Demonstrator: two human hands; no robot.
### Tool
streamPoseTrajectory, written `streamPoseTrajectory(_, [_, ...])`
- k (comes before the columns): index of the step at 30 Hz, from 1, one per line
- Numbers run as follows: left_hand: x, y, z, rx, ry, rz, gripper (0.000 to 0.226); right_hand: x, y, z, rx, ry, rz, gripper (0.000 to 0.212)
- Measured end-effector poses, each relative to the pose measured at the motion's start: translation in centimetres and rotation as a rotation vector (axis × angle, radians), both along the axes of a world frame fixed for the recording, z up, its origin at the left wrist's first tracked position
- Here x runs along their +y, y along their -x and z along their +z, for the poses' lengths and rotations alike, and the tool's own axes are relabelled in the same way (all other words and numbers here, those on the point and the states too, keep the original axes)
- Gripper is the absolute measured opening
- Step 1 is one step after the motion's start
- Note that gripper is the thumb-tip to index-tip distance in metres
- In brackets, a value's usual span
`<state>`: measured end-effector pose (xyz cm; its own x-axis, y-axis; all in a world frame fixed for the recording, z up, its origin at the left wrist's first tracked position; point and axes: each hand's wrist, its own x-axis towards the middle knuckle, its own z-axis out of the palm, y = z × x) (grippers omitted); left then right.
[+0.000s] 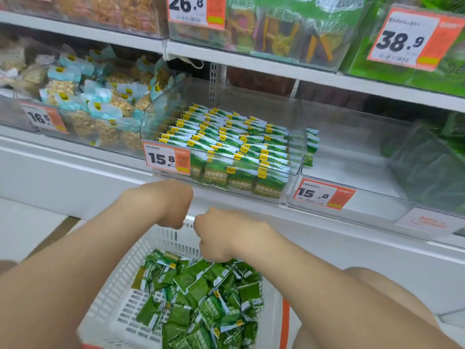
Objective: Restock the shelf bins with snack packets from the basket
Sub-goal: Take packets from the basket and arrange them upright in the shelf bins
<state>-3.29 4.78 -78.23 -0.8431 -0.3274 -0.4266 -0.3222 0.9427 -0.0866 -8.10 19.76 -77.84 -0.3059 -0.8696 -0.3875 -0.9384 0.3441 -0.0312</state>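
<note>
A white slotted basket (pixel 120 293) sits low in front of me, holding several loose green snack packets (pixel 201 298). My left hand (pixel 166 202) is curled in a fist at the basket's far rim and seems to grip it. Just to its right, my right hand (pixel 221 235) has its back towards me. Its fingers bend down inside the far wall to the top of the packet pile, with the fingertips hidden. Above the hands, a clear shelf bin (pixel 297 157) holds neat rows of the same green packets (pixel 226 137).
Left of it is a bin of blue-labelled nut packets (pixel 83 104). To the right, a clear bin (pixel 352 152) is almost bare, with a few green packets at its left wall. Orange price tags (pixel 167 158) hang on the bin fronts. A white ledge (pixel 327 238) runs below.
</note>
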Motion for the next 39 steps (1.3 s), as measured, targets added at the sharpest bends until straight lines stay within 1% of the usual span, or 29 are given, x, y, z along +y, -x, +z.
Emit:
streamPoseTrajectory(2, [-0.5, -0.5, -2.5, -0.148, 0.004, -0.003, 0.012, -1.3, -0.8, -1.4, -0.007, -0.044, 0.050, 0.024])
streamPoseTrajectory(4, [-1.0, -0.9, -4.7, -0.193, -0.007, -0.005, 0.011, -2.6, -1.6, -2.5, -0.031, -0.094, 0.102, 0.011])
streamPoseTrajectory(5, [-1.6, -1.2, -6.2, -0.202, -0.014, 0.021, 0.019, -3.2, -2.0, -3.0, -0.042, -0.115, 0.130, 0.005])
streamPoseTrajectory(6, [-2.0, -1.6, -7.5, -0.212, -0.022, 0.048, 0.030, -3.7, -2.4, -3.6, -0.051, -0.134, 0.146, 0.008])
streamPoseTrajectory(7, [-2.5, -2.0, -9.1, -0.220, -0.034, 0.078, 0.035, -4.3, -2.7, -4.3, -0.053, -0.154, 0.161, 0.010])
streamPoseTrajectory(9, [-3.9, -2.8, -12.8, -0.212, -0.053, 0.136, 0.029, -5.3, -3.1, -5.7, -0.035, -0.194, 0.192, 0.007])
streamPoseTrajectory(11, [-4.9, -3.8, -16.2, -0.230, -0.073, 0.203, 0.025, -6.1, -3.2, -7.1, -0.021, -0.228, 0.206, 0.023])
streamPoseTrajectory(14, [-5.5, -4.9, -20.3, -0.290, -0.116, 0.265, 0.022, -7.2, -2.7, -8.6, -0.030, -0.260, 0.224, 0.032])
streamPoseTrajectory(15, [-5.4, -5.1, -21.6, -0.309, -0.137, 0.268, 0.018, -7.5, -2.4, -9.0, -0.026, -0.270, 0.229, 0.029])
streamPoseTrajectory(17, [-5.5, -5.7, -24.4, -0.334, -0.180, 0.286, 0.008, -8.1, -1.9, -9.6, -0.020, -0.289, 0.237, 0.011])
streamPoseTrajectory(18, [-5.6, -6.0, -25.9, -0.347, -0.198, 0.293, 0.012, -8.3, -1.7, -9.7, -0.022, -0.295, 0.239, 0.003])
streamPoseTrajectory(20, [-5.8, -6.4, -28.5, -0.364, -0.244, 0.330, 0.046, -8.7, -1.3, -10.0, -0.030, -0.307, 0.240, 0.013])
streamPoseTrajectory(21, [-5.7, -6.5, -29.4, -0.371, -0.260, 0.351, 0.059, -8.9, -1.0, -10.1, -0.042, -0.315, 0.239, 0.016])
streamPoseTrajectory(22, [-5.4, -6.7, -29.8, -0.385, -0.278, 0.381, 0.067, -9.0, -0.8, -10.2, -0.045, -0.316, 0.242, 0.019])
streamPoseTrajectory(24, [-4.9, -6.9, -30.7, -0.408, -0.315, 0.423, 0.076, -9.1, -0.5, -10.5, -0.047, -0.319, 0.241, 0.019])
streamPoseTrajectory(27, [-4.4, -7.3, -32.2, -0.443, -0.321, 0.466, 0.082, -9.1, -0.1, -10.9, -0.039, -0.324, 0.234, 0.009])
streamPoseTrajectory(28, [-4.3, -7.3, -32.6, -0.429, -0.323, 0.483, 0.082, -9.0, 0.0, -11.0, -0.040, -0.324, 0.226, 0.008])
streamPoseTrajectory(30, [-4.4, -7.3, -33.1, -0.342, -0.324, 0.511, 0.074, -9.0, 0.2, -10.6, -0.040, -0.328, 0.212, 0.009])
streamPoseTrajectory(32, [-4.2, -7.3, -32.4, -0.176, -0.331, 0.561, 0.052, -9.0, 0.3, -9.9, -0.038, -0.316, 0.196, 0.010])
streamPoseTrajectory(34, [-4.1, -7.3, -31.3, -0.007, -0.291, 0.596, 0.031, -8.9, 0.4, -8.9, -0.044, -0.279, 0.174, 0.018])
streamPoseTrajectory(35, [-4.0, -7.3, -30.4, 0.072, -0.273, 0.610, 0.026, -8.8, 0.5, -8.4, -0.048, -0.255, 0.164, 0.020])
streamPoseTrajectory(37, [-3.8, -7.1, -28.9, 0.220, -0.270, 0.641, 0.022, -8.4, 0.8, -7.3, -0.046, -0.200, 0.149, 0.026])
streamPoseTrajectory(39, [-3.6, -6.8, -27.1, 0.340, -0.338, 0.643, 0.014, -7.7, 1.0, -6.3, -0.041, -0.171, 0.135, 0.028])
